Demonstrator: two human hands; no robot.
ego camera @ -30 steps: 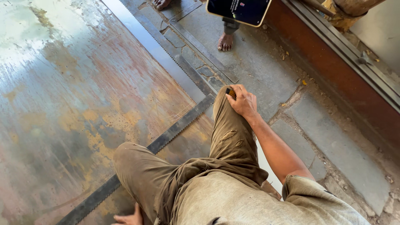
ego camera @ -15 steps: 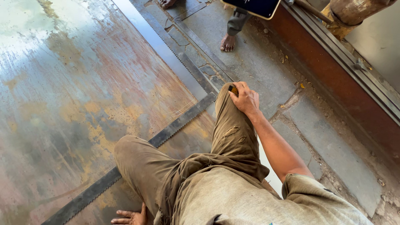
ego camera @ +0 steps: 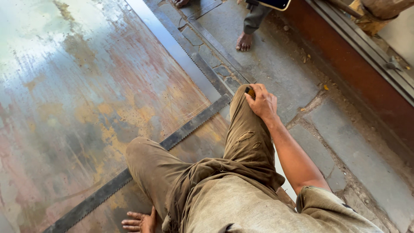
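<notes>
A metal workshop: a large rusty steel sheet point(ego camera: 86, 99) on the left, stone floor point(ego camera: 280, 73) on the right

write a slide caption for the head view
Crouched on a rusty metal sheet, right hand on raised knee, left hand flat beside a long toothed blade.

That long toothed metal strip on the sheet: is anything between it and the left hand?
Yes. The left hand rests flat on the metal sheet beside the toothed strip, not touching it. The person's bent left leg lies across the strip just above that hand.
</notes>
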